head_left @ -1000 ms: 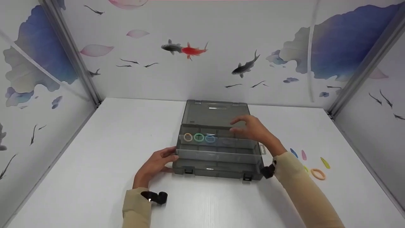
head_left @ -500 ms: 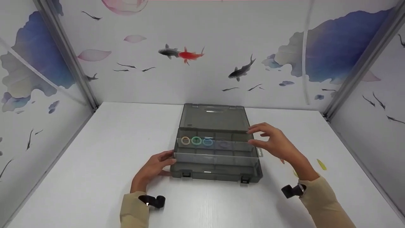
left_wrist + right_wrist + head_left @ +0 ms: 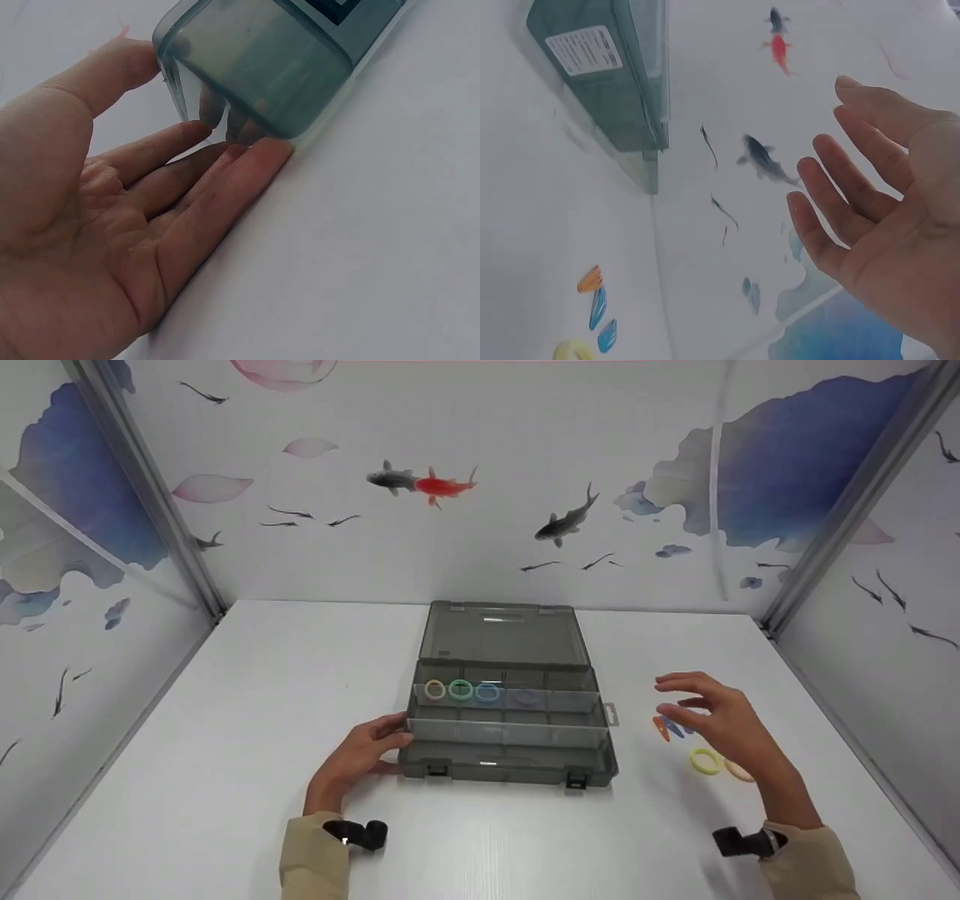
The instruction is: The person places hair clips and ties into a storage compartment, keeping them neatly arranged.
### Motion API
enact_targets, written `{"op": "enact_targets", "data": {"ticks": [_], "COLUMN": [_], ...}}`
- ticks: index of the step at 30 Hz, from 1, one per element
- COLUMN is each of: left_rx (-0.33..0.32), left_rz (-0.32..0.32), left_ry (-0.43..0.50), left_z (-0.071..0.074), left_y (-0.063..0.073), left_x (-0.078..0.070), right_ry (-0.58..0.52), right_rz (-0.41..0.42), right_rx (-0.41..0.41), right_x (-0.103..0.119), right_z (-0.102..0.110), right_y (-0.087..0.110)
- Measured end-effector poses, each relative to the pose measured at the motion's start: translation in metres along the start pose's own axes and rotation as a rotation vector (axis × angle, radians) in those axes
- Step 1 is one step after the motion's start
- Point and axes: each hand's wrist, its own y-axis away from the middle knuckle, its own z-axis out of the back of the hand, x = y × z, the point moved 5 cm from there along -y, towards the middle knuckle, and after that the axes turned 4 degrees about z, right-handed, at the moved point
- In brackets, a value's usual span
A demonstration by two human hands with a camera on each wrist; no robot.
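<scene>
Compared with half a second ago, the right hand (image 3: 721, 727) has left the box's right edge and now hangs over the loose pieces at that side. Its fingers are bent and spread from the thumb, and the right wrist view shows nothing in the palm. Below it lie an orange clip (image 3: 661, 728), blue clips (image 3: 598, 307) and a yellow ring (image 3: 705, 772), probably kept to the right so that this hand reaches them without crossing the box (image 3: 495, 772). The left hand (image 3: 358, 750) rests at the box's left end, fingers slightly apart, fingertips and thumb against its side rather than wrapped round it; that looks like steadying, since such a light box would likely slide if bumped. Its lid (image 3: 502, 637) lies folded back toward the far wall, which leaves the interior reachable from above. Toward the back sit a pale orange ring (image 3: 435, 699), a green ring (image 3: 460, 699), a blue ring (image 3: 487, 701) and a faint purple one, seemingly spaced out to stay separate; which compartment each occupies I cannot tell through the smoky plastic.
</scene>
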Motion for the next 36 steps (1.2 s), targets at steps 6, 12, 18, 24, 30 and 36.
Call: {"op": "enact_targets", "data": {"ticks": [6,12,18,24,30,36], "left_rx": [0.008,-0.006,-0.025,-0.040,-0.053,-0.027], "left_rz": [-0.003,0.004,0.014,0.015,0.024,0.013], "left_ry": [0.007,-0.008,-0.016,-0.025,-0.014,-0.018], "left_z": [0.001,0.001,0.001,0.001,0.001,0.000], "left_y": [0.002,0.004,0.002,0.000,0.000,0.000], "left_x": [0.002,0.002,0.003,0.001,0.004,0.003], "right_ry": [-0.017,-0.018,0.040,0.061,0.024,0.072], "right_rz": [-0.114,-0.268,-0.347,-0.424,-0.511,-0.489], "right_rx": [-0.031,0.070,0.140,0.230,0.299,0.351], "right_x": [-0.037,-0.076,-0.100,-0.118,-0.127,-0.128], "right_z": [0.020,0.025,0.028,0.022,0.015,0.011], "right_y": [0.017,0.032,0.045,0.052,0.058,0.060]}}
